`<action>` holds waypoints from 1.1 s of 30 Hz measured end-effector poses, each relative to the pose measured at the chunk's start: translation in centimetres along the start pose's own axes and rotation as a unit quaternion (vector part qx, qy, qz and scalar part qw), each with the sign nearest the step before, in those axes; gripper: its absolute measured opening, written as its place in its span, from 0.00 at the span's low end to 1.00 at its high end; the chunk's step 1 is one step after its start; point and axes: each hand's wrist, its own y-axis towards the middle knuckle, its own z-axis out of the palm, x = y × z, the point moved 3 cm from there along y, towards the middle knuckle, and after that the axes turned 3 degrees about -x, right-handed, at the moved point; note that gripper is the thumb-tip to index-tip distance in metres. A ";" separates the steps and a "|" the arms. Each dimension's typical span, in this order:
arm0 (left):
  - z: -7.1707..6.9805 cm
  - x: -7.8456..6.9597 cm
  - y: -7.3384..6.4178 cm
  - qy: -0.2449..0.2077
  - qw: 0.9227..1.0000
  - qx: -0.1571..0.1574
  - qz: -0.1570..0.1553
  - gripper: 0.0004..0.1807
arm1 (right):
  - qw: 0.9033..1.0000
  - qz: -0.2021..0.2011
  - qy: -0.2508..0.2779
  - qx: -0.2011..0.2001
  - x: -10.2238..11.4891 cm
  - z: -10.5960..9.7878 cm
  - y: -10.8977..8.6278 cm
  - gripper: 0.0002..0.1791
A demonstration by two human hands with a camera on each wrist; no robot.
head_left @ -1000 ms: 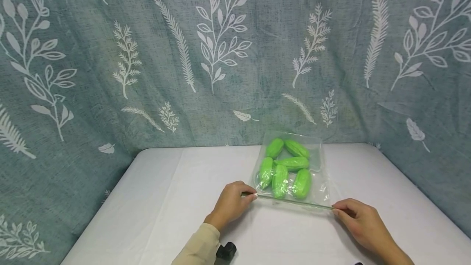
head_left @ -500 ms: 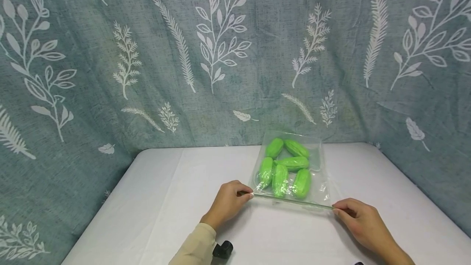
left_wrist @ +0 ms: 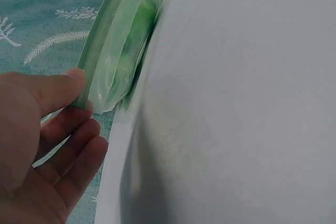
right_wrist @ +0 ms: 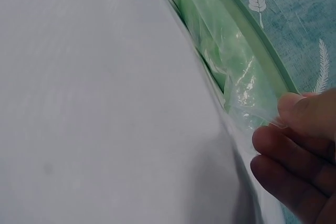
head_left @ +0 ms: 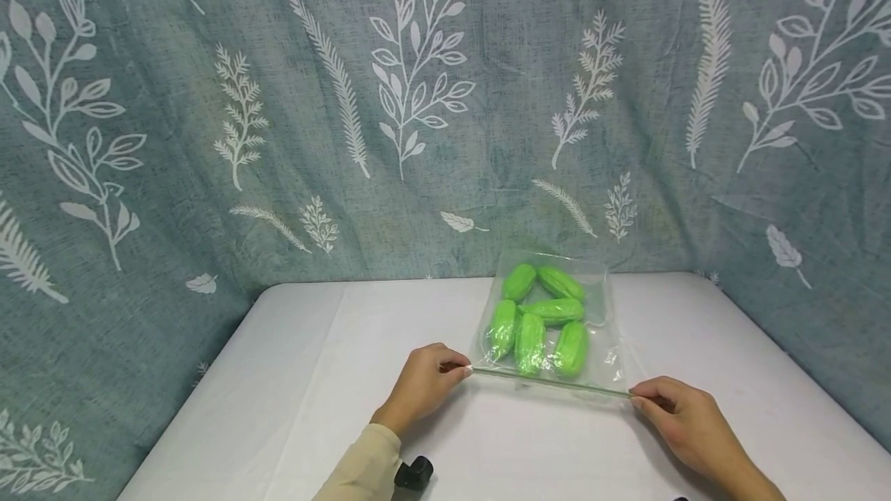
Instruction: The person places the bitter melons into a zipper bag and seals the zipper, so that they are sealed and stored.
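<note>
A clear zip bag (head_left: 602, 350) with a green strip along its near edge lies toward the back of the table. Inside are several bright green, ridged, oblong vegetables (head_left: 530, 340), perhaps cucumbers or gourds; their exact kind is unclear. My left hand (head_left: 423, 383) pinches the left end of the strip between thumb and index finger. At the strip's right end, my right hand (head_left: 685, 422) pinches the other corner. The strip (left_wrist: 100, 40) is raised off the cloth in the left wrist view. In the right wrist view, the bag's plastic (right_wrist: 241, 72) looks crinkled and shiny.
White cloth covers the table (head_left: 334, 346). A teal curtain (head_left: 278, 138) with white leaf prints hangs behind it and at both sides. A black device (head_left: 414, 473) sits by the left sleeve (head_left: 365, 462).
My left hand has slid a little left along the bag's strip to its end. The right hand and the vegetables stay almost where they were.
</note>
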 end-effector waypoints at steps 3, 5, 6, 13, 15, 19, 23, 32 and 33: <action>-0.1 0.1 0.0 -0.002 1.000 0.003 0.002 0.03 | 1.000 0.000 -0.004 0.004 0.0 0.0 0.0 0.09; -0.1 0.2 -0.1 -0.001 1.000 0.006 0.002 0.03 | 1.000 0.001 -0.011 0.006 0.0 -0.1 0.0 0.08; 0.0 0.3 -0.1 -0.001 1.000 0.009 0.003 0.03 | 1.000 0.002 -0.014 0.007 0.0 -0.2 0.0 0.08; 0.5 0.0 0.1 0.000 0.999 0.030 0.015 0.04 | 0.999 0.016 -0.038 0.018 -0.5 -0.8 0.0 0.06; 0.4 0.0 0.2 -0.001 0.999 0.035 0.019 0.05 | 0.999 0.020 -0.042 0.020 -0.6 -0.9 -0.1 0.06; 0.0 0.2 0.0 0.008 0.999 0.041 0.006 0.06 | 0.998 0.034 -0.035 0.030 -0.8 -1.3 -0.2 0.05; -0.9 0.7 -0.2 0.025 0.999 0.041 0.003 0.08 | 0.997 0.052 -0.025 0.044 -1.0 -1.3 -0.1 0.06; -3.5 3.0 -1.3 0.059 0.997 0.043 -0.022 0.10 | 0.993 0.088 -0.024 0.079 -1.0 -1.3 0.3 0.09; -3.8 3.3 -1.5 0.063 0.997 0.039 -0.026 0.10 | 0.993 0.086 -0.029 0.078 -1.0 -1.4 0.4 0.09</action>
